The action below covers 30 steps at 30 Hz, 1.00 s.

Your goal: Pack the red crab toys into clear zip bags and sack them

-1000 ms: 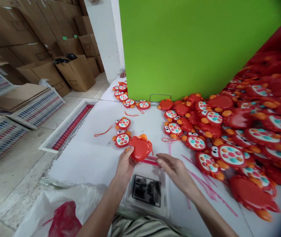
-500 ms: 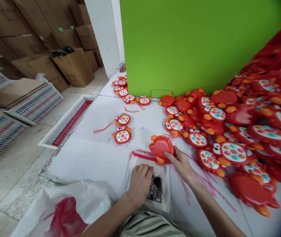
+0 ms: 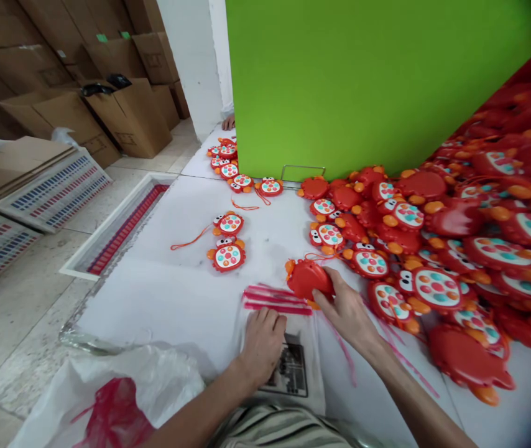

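Observation:
My right hand [image 3: 347,308] grips a red crab-shaped toy [image 3: 309,278], its plain back turned up and an orange claw showing at its left. To the left, my left hand [image 3: 264,342] lies on a stack of clear plastic bags [image 3: 309,348] with pink strips [image 3: 277,305] along their top edges. The fingers rest fairly flat on the top bag, beside a dark printed label [image 3: 292,370]. Two crab toys with coloured buttons, a nearer one [image 3: 227,256] and a farther one [image 3: 228,224], lie face up ahead of the bags.
A large heap of crab toys [image 3: 440,287] covers the table's right side. A green panel [image 3: 340,81] stands across the back, with a person's hand [image 3: 229,122] at its left edge. A white bag [image 3: 172,367] holds pink scraps at front left. Cardboard boxes [image 3: 130,115] and plastic crates [image 3: 55,193] stand left.
My right hand has shifted slightly right with the crab toy. The pink strips of the bags now show more fully above my left hand. The view has turned slightly.

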Each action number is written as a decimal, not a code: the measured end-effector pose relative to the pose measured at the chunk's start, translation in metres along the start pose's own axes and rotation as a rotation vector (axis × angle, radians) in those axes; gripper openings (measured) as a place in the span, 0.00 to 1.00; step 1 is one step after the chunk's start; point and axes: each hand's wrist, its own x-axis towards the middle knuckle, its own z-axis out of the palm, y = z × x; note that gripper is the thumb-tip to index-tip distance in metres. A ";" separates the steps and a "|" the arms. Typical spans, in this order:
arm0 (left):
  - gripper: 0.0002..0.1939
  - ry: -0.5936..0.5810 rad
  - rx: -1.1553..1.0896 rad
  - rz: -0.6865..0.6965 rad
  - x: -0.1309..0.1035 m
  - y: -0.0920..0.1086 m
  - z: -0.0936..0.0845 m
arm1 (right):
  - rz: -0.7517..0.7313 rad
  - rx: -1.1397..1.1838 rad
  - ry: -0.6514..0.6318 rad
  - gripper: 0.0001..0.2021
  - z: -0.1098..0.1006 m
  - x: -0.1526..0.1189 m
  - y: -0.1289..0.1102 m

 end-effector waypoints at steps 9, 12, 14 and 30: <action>0.08 0.056 -0.043 0.006 -0.008 0.008 -0.002 | -0.024 0.000 -0.088 0.21 -0.008 -0.004 -0.007; 0.07 0.013 -0.024 -0.030 -0.007 0.013 -0.006 | 0.012 -0.037 -0.152 0.19 -0.013 -0.011 -0.004; 0.05 -0.029 -0.023 -0.029 -0.006 0.016 -0.009 | -0.009 -0.081 -0.142 0.18 -0.020 -0.012 -0.009; 0.18 0.094 -0.419 -0.127 -0.013 0.000 -0.005 | 0.233 0.359 -0.512 0.18 -0.043 -0.041 -0.004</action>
